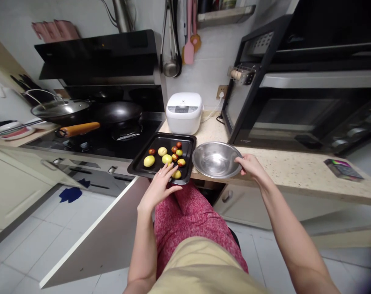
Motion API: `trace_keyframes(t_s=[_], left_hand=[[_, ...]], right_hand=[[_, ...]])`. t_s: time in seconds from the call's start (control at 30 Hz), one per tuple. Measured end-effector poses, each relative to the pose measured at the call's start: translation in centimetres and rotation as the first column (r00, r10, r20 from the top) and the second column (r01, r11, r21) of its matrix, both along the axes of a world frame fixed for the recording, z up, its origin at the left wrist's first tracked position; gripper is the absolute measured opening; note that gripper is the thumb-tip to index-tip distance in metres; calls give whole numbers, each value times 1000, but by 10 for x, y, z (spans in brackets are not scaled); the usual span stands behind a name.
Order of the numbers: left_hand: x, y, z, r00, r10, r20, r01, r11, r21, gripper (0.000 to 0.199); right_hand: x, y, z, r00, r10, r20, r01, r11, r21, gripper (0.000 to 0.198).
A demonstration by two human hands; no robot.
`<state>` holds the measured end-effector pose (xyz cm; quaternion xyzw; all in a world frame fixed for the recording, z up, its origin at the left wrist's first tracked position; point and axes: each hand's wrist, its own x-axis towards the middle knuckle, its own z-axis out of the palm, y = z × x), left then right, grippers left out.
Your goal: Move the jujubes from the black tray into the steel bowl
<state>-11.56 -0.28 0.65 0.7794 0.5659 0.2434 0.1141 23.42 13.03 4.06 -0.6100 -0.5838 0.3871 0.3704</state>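
A black baking tray point(139, 164) lies at the counter's front edge, overhanging it. Several yellow lemon-like fruits point(149, 161) and smaller reddish-brown fruits point(174, 149) are spread over it; their exact kinds are unclear. My left hand point(161, 181) is over the tray's near side, fingers outstretched above a yellow fruit point(176, 174); whether they touch it I cannot tell. Right of the tray, my right hand point(249, 165) pinches the rim of a shiny metal bowl point(216, 159), thumb inside. Nothing shows inside the bowl.
A white rice cooker point(184, 114) stands behind the tray. To the left are a gas stove point(124, 143) with a wok point(119, 111) and a lidded pan point(63, 108). A large oven point(298, 118) stands right. An opened cabinet door point(102, 232) juts out beside my legs.
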Motion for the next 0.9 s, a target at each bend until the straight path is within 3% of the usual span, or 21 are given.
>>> trace_keyframes(t_s=[0.13,0.27,0.4,0.57,0.67,0.73,0.83,0.9], left_hand=[[7,0,6,1000,7,-13,-7,999,38,42],[18,11,11,997,13,-79,-3,993,120,34],[27,23,18,987,12,-161,2,997,82,31],[40,28,28,963,135,-232,-137,990,8,34],[45,32,29,953,167,-252,-178,984,-20,31],[45,35,26,964,167,-207,-175,984,-22,28],[44,37,22,989,145,4,-146,989,31,26],[47,34,21,962,135,239,-161,983,93,24]], right_hand=[[2,-2,-18,996,-1,-87,-3,999,-54,17],[-2,-1,-28,988,7,-156,-17,998,-64,15],[0,-2,-31,980,14,-201,-23,999,-42,17],[11,-27,-33,964,-68,-259,88,994,66,56],[7,-62,-35,931,-220,-291,309,899,310,50],[-1,-88,-36,929,-263,-262,354,840,411,41],[-17,-119,-37,965,-250,-80,247,764,596,29],[-29,-130,-35,980,-200,-7,142,668,730,21]])
